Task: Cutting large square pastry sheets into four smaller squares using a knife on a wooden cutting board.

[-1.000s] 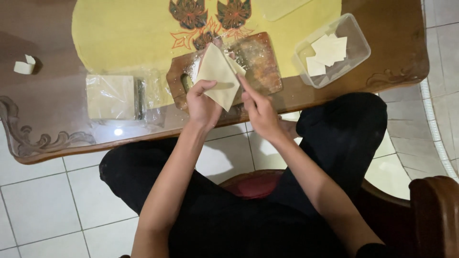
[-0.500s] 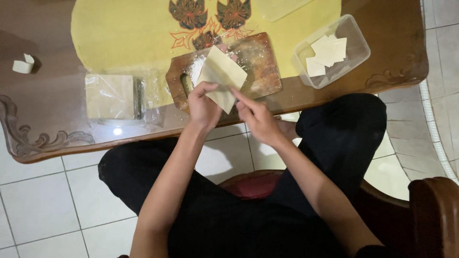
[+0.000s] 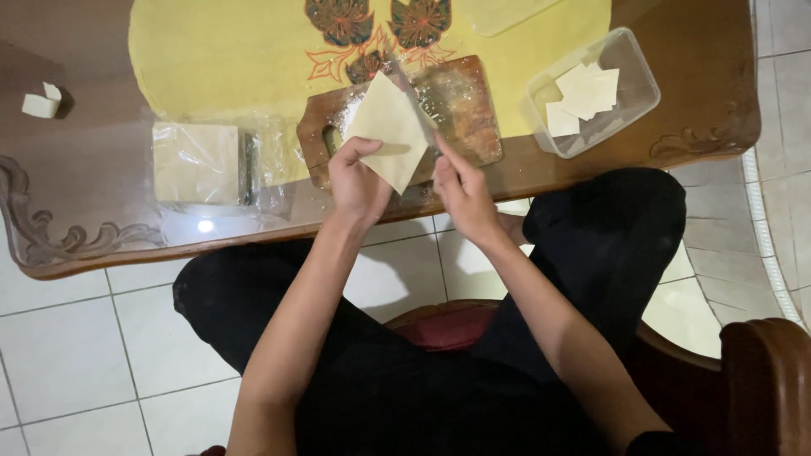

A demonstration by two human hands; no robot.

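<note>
Your left hand (image 3: 359, 181) pinches a thin pale square dough sheet (image 3: 389, 131), fingers closed on its lower edge. Your right hand (image 3: 463, 190) grips its right corner. Sheet hangs tilted above the floured wooden cutting board (image 3: 465, 105) on the glass-topped counter (image 3: 101, 181).

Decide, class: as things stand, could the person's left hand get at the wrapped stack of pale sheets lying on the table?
Probably yes. The wrapped stack lies just left of the left hand, with only bare table between them. But that hand holds a pale square sheet, so it isn't free.
</note>
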